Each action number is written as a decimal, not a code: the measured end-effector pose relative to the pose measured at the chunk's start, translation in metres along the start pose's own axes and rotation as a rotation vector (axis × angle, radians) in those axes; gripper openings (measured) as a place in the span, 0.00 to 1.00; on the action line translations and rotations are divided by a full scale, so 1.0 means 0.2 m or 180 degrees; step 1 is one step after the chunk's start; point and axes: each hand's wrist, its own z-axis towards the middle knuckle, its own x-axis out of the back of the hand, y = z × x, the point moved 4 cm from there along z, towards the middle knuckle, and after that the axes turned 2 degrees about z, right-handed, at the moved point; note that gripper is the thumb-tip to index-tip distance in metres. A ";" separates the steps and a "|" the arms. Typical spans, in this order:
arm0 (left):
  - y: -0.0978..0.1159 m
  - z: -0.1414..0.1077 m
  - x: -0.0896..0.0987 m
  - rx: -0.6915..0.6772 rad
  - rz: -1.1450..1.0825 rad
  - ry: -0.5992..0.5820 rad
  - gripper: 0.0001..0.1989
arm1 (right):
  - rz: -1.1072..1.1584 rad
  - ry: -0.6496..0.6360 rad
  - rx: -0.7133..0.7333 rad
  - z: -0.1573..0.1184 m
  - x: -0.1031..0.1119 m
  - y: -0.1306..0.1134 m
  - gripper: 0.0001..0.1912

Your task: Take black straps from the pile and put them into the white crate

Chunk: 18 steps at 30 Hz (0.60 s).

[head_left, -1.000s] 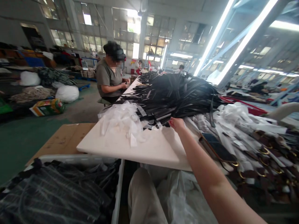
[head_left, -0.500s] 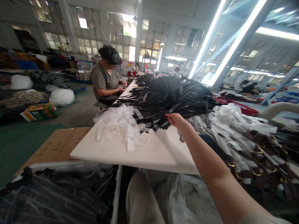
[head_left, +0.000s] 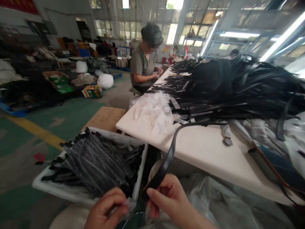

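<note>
A long black strap (head_left: 171, 151) runs from the table edge down to my right hand (head_left: 169, 198), whose thumb and fingers pinch its near end. Beside it on the left, my left hand (head_left: 107, 208) is closed on a small piece of clear plastic film (head_left: 130, 205). The strap's far part lies across the white tabletop (head_left: 197, 140), in front of a big heap of black straps (head_left: 233, 86). Crumpled translucent plastic strips (head_left: 154, 111) are piled on the table's left corner.
Below the table's left corner stands a white crate (head_left: 141, 178) filled with plastic-wrapped black straps (head_left: 97, 162). Behind it is a cardboard box (head_left: 105, 116). A co-worker (head_left: 144, 65) sits along the table's far left side. Clear plastic sheeting (head_left: 214, 203) hangs under the table.
My right hand has come back from the heap toward me, drawing one black strap along. My left hand has entered view with plastic film. The camera has turned left and down.
</note>
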 end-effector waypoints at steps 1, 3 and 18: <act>0.01 -0.01 0.00 -0.0010 -0.0050 0.0022 0.14 | -0.0088 -0.0068 -0.0009 0.02 -0.02 0.00 0.32; 0.02 -0.04 0.01 -0.0028 -0.0105 0.0052 0.14 | -0.0243 -0.0204 -0.0043 0.04 -0.05 0.00 0.32; -0.06 -0.08 0.00 -0.0068 0.0375 -0.0616 0.10 | -0.0568 -0.0621 0.0643 0.01 -0.10 0.10 0.25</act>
